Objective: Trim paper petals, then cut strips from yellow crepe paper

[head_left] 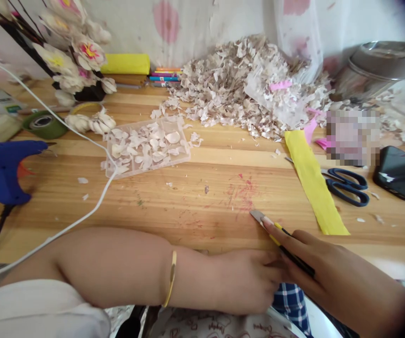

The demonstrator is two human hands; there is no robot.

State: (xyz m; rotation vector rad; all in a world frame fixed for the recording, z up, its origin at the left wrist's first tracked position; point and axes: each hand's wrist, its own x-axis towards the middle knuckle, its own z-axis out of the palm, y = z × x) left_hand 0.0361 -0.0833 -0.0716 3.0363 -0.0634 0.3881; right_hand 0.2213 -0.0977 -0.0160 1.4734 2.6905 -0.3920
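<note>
My right hand [302, 256] is shut on a yellow-and-black utility knife [283, 241], with a forefinger along its body. The knife's grey blade [257, 216] points up and left, close to the wooden tabletop [191, 206]. My left hand [246, 281], with a thin gold bangle [171, 279] on its wrist, lies at the table's near edge. Its fingertips reach under my right hand and are partly hidden. A strip of yellow crepe paper [314, 180] lies just right of the blade, not touching it.
Black-handled scissors [346, 188] and a black phone [397, 172] lie to the right. A plastic compartment box of white petals [146, 148] sits beyond the hands, before a large pile of paper scraps [240, 89]. A blue glue gun [5, 169] and white cable [82, 225] are left.
</note>
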